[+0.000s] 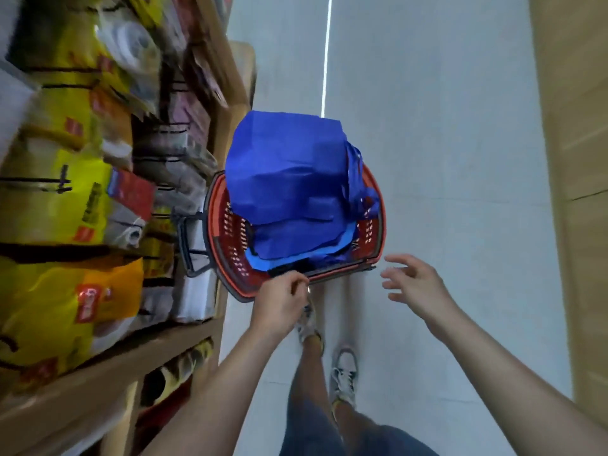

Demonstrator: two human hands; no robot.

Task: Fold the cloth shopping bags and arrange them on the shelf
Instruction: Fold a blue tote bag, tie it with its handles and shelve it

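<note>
A red perforated plastic shopping basket (215, 205) is seen on the pale grey tiled floor (444, 143), just beside a wooden shelf unit (98, 366). The basket is filled above its rim with a heap of dark blue cloth shopping bags (286, 166). The uppermost bag is laid flat and creased, and its loop handles are draped over the right side of the basket. A lighter blue cloth bag (255, 262) is partly exposed under the heap at the near edge. One black basket handle (192, 248) is folded outward on the shelf side. A second black handle bar (332, 270) is laid along the near rim.

The left hand (283, 301) is held at the near rim, with its fingers curled and closed on that black handle bar at its left end. The right hand (418, 284) is held out near the basket's near right corner, with fingers spread and slightly bent. Nothing is held by it, and it is kept apart from the rim.

The shelves are packed with yellow plastic packets (65, 199) bearing red labels, blurred in the view. A light wooden panel (579, 126) is seen along the right edge. Two pale sneakers (343, 373) are planted on the floor behind the basket.
</note>
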